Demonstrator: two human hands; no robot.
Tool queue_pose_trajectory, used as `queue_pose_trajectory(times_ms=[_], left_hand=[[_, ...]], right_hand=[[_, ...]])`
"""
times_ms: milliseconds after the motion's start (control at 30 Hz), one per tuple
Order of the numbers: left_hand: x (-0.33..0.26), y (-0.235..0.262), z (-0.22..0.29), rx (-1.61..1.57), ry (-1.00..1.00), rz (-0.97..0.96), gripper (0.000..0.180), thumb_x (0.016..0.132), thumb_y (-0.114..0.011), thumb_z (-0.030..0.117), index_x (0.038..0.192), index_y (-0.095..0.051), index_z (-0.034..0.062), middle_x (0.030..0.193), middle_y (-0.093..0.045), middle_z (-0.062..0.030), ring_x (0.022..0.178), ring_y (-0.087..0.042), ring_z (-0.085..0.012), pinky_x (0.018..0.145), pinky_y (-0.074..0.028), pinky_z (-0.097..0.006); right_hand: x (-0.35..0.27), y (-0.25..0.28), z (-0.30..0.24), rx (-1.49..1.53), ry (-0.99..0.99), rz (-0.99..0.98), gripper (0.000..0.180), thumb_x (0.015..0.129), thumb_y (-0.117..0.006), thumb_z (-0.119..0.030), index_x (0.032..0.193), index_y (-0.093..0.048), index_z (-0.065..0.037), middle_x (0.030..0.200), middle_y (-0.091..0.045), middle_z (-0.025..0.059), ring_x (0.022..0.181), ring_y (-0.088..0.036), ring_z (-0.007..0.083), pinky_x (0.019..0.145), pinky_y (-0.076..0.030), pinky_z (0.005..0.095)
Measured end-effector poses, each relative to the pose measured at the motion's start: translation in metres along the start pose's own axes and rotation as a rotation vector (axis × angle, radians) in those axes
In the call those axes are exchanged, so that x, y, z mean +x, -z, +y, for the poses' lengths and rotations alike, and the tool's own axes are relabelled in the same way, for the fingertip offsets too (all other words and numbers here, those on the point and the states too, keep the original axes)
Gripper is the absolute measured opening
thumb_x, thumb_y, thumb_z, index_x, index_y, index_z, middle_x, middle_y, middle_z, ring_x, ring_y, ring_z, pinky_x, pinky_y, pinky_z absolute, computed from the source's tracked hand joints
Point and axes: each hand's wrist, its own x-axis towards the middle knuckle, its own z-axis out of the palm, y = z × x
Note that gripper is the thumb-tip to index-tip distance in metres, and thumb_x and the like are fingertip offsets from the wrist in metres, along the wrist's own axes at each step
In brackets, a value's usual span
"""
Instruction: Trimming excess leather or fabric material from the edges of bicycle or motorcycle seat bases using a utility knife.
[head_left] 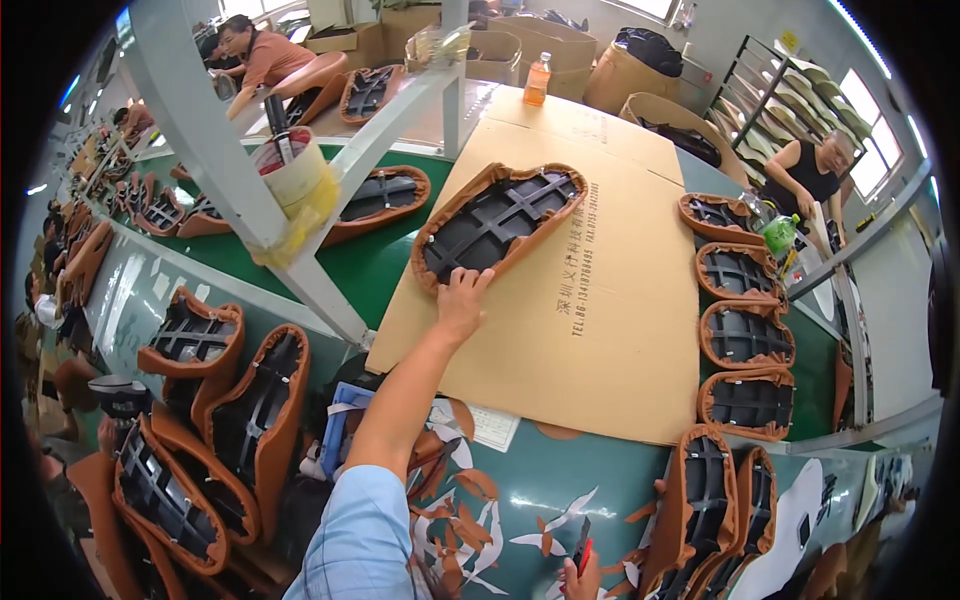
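Observation:
An upside-down seat (500, 220), a black plastic base wrapped in brown leather, lies on a cardboard sheet (600, 330). My left hand (462, 302), on an outstretched arm in a light blue sleeve, grips the seat's near rim with its fingertips. My right hand (578, 580) is only partly in view at the lower edge. It holds a small black and red tool (583, 543) above the teal table (560, 480).
Several similar seats line the right side (745, 335) and pile up at the lower left (250, 410). Brown and white leather scraps (470, 510) litter the table. A white frame post (215, 150) with a tape roll (295, 175) crosses a green belt (365, 260). Other people work at the back.

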Motion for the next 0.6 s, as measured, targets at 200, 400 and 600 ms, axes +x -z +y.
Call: queue_pose_trajectory(times_ms=[200,400,600], left_hand=[[-0.003,0.004,0.073,-0.116,-0.008,0.093,0.033,0.066,-0.065,0.017,0.093,-0.05,0.0076,0.082,-0.054,-0.0072,0.081,-0.052,-0.0234,0.076,-0.033,-0.038],[-0.177,0.095,0.257,-0.509,0.134,-0.325,0.045,0.069,-0.067,0.022,0.105,-0.048,0.0012,0.089,-0.055,-0.0125,0.086,-0.054,-0.0291,0.076,-0.037,-0.041],[-0.342,0.196,0.373,-0.962,0.145,-1.053,0.038,0.077,-0.06,0.015,0.109,-0.045,0.0009,0.077,-0.062,-0.0172,0.072,-0.061,-0.0372,0.065,-0.045,-0.048]], right_hand=[[-0.011,-0.01,0.03,-0.163,0.437,0.36,0.041,0.09,-0.055,-0.027,0.12,-0.047,0.0,0.09,-0.058,0.0192,0.076,-0.055,0.0341,0.069,-0.046,0.0405],[0.002,0.027,-0.002,0.19,0.218,0.409,0.045,0.083,-0.065,-0.026,0.115,-0.048,0.002,0.09,-0.054,0.0099,0.08,-0.053,0.0199,0.075,-0.044,0.032],[0.008,0.056,0.004,0.229,0.235,0.417,0.039,0.08,-0.07,-0.029,0.103,-0.055,-0.002,0.083,-0.057,0.0091,0.076,-0.053,0.0185,0.07,-0.044,0.0311]])
